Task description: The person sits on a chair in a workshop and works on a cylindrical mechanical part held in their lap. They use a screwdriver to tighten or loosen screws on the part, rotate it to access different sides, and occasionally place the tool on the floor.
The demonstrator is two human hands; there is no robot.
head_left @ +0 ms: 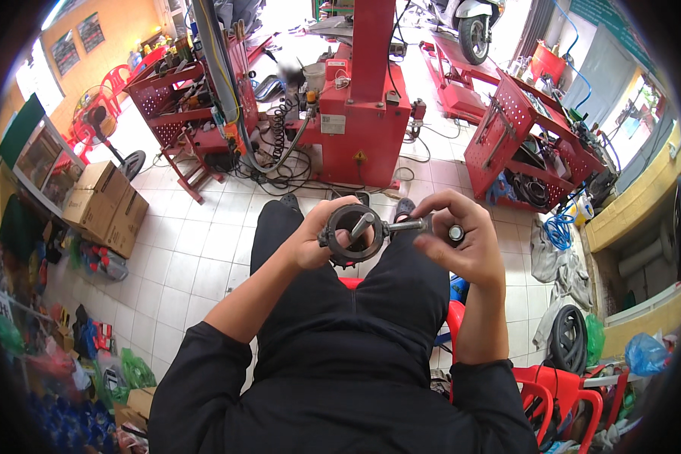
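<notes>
Part: dark metal ring-shaped part (353,234), round, with a toothed lower edge and a metal rod (362,225) crossing its open centre; held in the air above the person's lap, between both hands.
Left hand: left hand (315,244) wrapped around the left rim of the ring, thumb across the front, fingers behind; firm grasp.
Right hand: right hand (461,240) just right of the ring, fingers curled over a steel shaft (407,225) that juts sideways from the ring's right side; a small round black-and-silver piece (455,234) sits pinched against the fingers. Grasping, not released.
Relation: ring touches the left palm; the shaft bridges the gap to the right hand.
Below hands: black trousers, knees apart; red plastic chair (455,321) showing beneath the legs.
Floor: white square floor tiles (197,250), glossy, grey joints.
Ahead of hands: large red machine (363,113) with coiled black hose and cables at its foot.
Left of hands: stacked cardboard boxes (106,206), red perforated tool rack (175,106), standing fan (97,119).
Right of hands: red tool trolley (507,136), blue hose coil (560,227), black tyre (569,339).
Far ahead: scooter rear wheel (473,34).
</notes>
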